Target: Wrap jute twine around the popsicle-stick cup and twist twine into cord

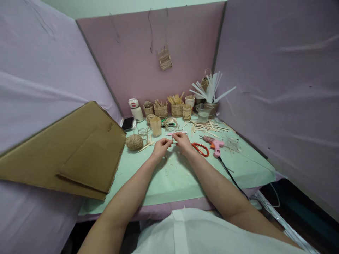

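Note:
My left hand (162,148) and my right hand (182,141) meet over the middle of the table, fingertips pinched close together. Between them is a small, thin, pale piece, too small to name for certain; both hands seem to grip it. Right beside my right hand lie red-handled scissors (201,149), their blades partly hidden by the hand. A pink glue gun (216,145) rests farther right, its black cord running toward the front edge. Behind my hands are a pink, slim tool (177,133) and a pale wooden cup (156,126). A twine ball (134,142) sits to the left.
Cardboard sheets (87,155) lean over the table's left side. Along the back stand a white jar (136,110), stick-filled baskets (176,108) and a clear cup (203,113). Loose wooden sticks (205,126) lie at the back right. A small wooden piece (165,58) hangs on the back wall.

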Demonstrator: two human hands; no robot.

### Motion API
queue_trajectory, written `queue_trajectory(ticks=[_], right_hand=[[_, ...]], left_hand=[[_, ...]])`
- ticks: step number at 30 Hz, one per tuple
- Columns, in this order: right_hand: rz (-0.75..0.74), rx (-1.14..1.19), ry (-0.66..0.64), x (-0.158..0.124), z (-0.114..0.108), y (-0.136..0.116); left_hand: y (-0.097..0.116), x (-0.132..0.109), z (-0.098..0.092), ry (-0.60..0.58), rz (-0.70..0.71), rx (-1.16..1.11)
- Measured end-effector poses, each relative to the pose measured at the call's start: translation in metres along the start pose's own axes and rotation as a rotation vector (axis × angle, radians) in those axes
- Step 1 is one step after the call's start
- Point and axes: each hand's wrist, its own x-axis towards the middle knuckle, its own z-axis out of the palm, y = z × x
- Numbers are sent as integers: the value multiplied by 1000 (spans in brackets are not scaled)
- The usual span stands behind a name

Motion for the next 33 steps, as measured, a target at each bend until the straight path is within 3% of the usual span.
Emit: queue_trajectory(ticks=[3, 6, 11, 16, 19, 22, 24, 27, 29, 33], right_hand=[[-14, 13, 126, 7, -4, 3], [-20, 38, 169, 10, -5, 5], [-11, 119, 135, 9, -5, 3], [-29, 124, 38, 10, -10, -1], [-166, 41, 142, 8, -10, -6], [-415, -114, 225, 0, -10, -13], [-600, -278, 132, -4, -10, -17], [-819, -576, -133, -8, -10, -16], [-851, -753, -232, -6, -9, -12], [-751, -956, -184, -2, -10, -5]], left_hand=[[3, -2, 4, -86, 67, 67], [4, -2, 6, -138, 108, 76], [7, -3, 4, -141, 99, 44], [6, -1, 0, -71, -5, -10], [3, 3, -4, -9, -38, 10], [-1, 6, -7, 35, -19, 64], [-2, 7, -8, 35, 23, 106], [-3, 7, -10, 31, 105, 227], [-2, 7, -12, 40, 160, 336], [1, 8, -16, 61, 217, 419]])
